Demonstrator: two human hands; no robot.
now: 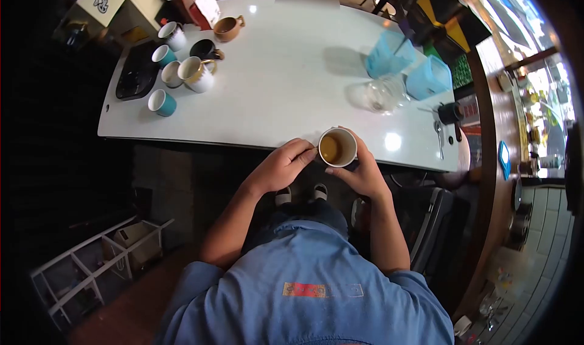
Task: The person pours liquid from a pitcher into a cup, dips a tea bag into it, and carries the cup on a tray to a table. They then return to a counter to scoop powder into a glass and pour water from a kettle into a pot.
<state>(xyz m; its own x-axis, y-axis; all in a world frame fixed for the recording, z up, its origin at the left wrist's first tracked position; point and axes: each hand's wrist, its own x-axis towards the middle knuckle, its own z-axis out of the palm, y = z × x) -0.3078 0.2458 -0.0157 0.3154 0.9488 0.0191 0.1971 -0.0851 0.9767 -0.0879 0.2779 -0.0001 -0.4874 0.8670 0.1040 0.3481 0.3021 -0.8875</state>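
A white cup (345, 145) with brown liquid at its bottom is held just off the front edge of the table, its mouth facing up toward me. My right hand (365, 173) is closed around its right side, with the thumb along the near side. The closed fingers of my left hand (286, 165) pinch the cup's left side; whether a handle is between them is hidden. Beyond my hands lies the white tabletop (267, 89).
At the table's left stand several cups, among them a teal cup (162, 103), a white mug with a gold handle (198, 76) and a brown mug (227, 29), beside a black tray (135, 71). Rightward are blue pitchers (430, 79), a clear glass vessel (386, 96) and a spoon (440, 139).
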